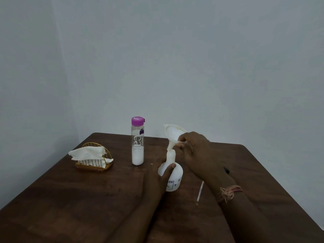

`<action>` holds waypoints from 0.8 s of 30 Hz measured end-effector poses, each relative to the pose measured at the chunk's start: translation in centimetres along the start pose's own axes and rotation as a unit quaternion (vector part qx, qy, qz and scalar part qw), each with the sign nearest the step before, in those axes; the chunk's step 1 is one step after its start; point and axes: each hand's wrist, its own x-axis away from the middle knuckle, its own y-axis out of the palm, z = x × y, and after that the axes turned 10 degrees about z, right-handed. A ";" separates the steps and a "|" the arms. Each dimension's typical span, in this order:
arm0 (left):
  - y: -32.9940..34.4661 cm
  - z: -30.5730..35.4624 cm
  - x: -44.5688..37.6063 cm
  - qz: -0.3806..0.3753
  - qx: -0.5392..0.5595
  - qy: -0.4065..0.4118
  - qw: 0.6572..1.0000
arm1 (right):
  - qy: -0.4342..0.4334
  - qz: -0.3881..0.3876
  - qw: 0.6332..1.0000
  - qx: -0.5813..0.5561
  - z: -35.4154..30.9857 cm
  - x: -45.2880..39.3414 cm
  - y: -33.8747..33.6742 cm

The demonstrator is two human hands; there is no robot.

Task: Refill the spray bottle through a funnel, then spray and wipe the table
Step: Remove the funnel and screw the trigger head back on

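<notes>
A: Where is the spray bottle (172, 174)?

B: It stands up tall on the worktop (70, 199), just right of the bottle with the purple cap (137, 141). Its open neck points up.

A: Who holds it?

B: The left hand (157, 174) has a grip round its body. The right hand (194, 149) pinches the funnel (172, 133). The funnel leans, with its thin end at the neck.

A: Is it filled?

B: I think not yet. The purple cap is on. Pouring, spraying and wiping with the tissues (87, 152) are left.
</notes>
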 end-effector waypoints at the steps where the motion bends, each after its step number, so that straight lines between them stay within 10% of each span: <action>1: 0.0 0.0 0.0 0.001 0.002 -0.001 1.000 | 0.001 0.007 1.000 0.004 0.0 -0.2 -0.1; 17: -0.4 0.1 0.0 -0.009 0.005 -0.002 1.000 | -0.017 -0.019 1.000 0.011 1.1 0.3 1.4; 24: -0.4 0.0 0.1 -0.012 -0.001 -0.010 1.000 | 0.205 0.171 0.951 -0.157 3.8 -1.2 0.0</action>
